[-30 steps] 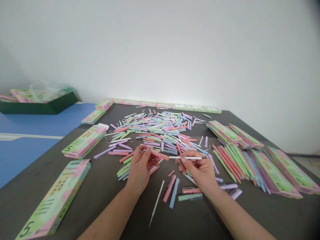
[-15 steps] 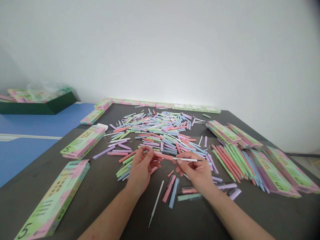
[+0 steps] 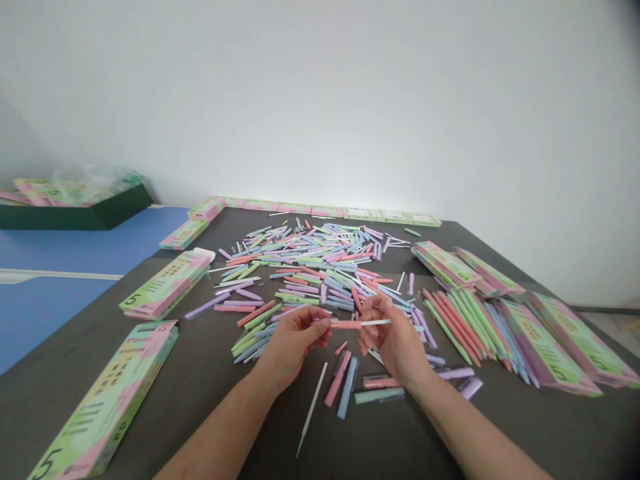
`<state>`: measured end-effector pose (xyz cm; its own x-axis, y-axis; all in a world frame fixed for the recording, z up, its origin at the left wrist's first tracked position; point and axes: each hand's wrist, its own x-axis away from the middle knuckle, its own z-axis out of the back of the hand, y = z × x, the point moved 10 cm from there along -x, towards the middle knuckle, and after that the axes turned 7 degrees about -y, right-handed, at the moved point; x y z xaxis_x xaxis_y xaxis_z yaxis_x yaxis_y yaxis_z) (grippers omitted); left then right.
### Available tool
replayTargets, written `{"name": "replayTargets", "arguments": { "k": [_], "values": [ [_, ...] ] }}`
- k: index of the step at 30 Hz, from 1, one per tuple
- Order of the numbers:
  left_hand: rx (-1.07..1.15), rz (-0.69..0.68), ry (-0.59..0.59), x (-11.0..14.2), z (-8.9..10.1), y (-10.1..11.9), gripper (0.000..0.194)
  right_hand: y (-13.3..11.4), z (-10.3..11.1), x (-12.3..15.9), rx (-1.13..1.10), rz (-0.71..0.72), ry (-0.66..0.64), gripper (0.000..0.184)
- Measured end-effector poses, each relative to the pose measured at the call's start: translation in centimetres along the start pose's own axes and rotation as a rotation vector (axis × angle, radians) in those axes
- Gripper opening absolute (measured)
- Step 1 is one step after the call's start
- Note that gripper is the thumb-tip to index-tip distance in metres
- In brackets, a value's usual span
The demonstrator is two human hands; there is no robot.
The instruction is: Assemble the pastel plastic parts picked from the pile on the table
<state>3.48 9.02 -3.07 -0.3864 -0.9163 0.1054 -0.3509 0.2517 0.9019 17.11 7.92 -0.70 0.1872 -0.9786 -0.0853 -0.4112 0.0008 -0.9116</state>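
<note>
A coral pen barrel [image 3: 346, 325] lies level between the thumb and fingers of my left hand [image 3: 295, 340], which is closed on it. From the barrel's right end sticks out a white refill [image 3: 376, 323]. My right hand [image 3: 401, 347] is around the refill's outer part, its fingers apart and slightly blurred; the refill passes in front of them. Below the hands, a loose white refill [image 3: 313, 408] lies on the dark table [image 3: 260, 447]. Beside it are a pink pen cap [image 3: 338, 379] and a blue pen cap [image 3: 347, 387].
A wide heap of pastel pen parts [image 3: 315, 250] covers the table's middle. Sorted coloured barrels [image 3: 465, 323] lie at right near printed boxes [image 3: 555, 353]. More boxes [image 3: 107, 400] line the left side and back edge. A dark green tray [image 3: 110, 208] stands at far left.
The coral barrel has shifted right and slightly down with my left hand. Less of the refill shows beyond it. My right fingers have loosened from their pinch on the refill.
</note>
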Motion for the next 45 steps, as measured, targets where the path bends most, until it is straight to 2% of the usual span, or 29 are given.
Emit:
{"name": "replayTargets", "arguments": {
  "k": [4,9,14,21,24,28,32,38,45],
  "values": [
    [-0.285,0.025,-0.179,0.3,-1.6,-0.1,0.016,0.7,0.9,-0.1,0.089,-0.047,0.023,0.041],
    [-0.561,0.007,-0.317,0.7,-3.3,0.0,0.021,1.5,0.5,0.1,0.218,-0.115,-0.044,0.047],
    [-0.690,-0.075,-0.329,1.0,-4.2,0.7,0.023,2.4,-0.1,0.3,0.323,-0.199,-0.082,0.049],
    [-1.057,-0.150,-0.271,1.5,-4.4,0.8,0.020,3.1,-0.1,0.3,0.386,-0.252,-0.095,0.048],
    [-1.083,-0.164,-0.273,1.5,-4.5,0.7,0.019,2.5,-0.5,0.1,0.329,-0.199,-0.098,0.040],
    [-1.094,-0.178,-0.220,1.3,-3.9,1.0,0.022,0.5,0.3,-0.2,0.154,-0.062,-0.001,0.027],
    [-1.099,-0.174,-0.197,1.1,-3.7,1.0,0.022,-0.8,1.7,-0.3,0.246,0.013,0.073,0.022],
    [-1.065,-0.142,-0.204,1.2,-3.7,0.9,0.014,-0.2,1.4,-0.7,0.432,-0.047,0.032,0.028],
    [-1.116,-0.133,-0.194,1.0,-3.4,0.4,0.022,-0.1,1.0,-1.0,0.503,-0.090,0.026,0.033]
  ]
}}
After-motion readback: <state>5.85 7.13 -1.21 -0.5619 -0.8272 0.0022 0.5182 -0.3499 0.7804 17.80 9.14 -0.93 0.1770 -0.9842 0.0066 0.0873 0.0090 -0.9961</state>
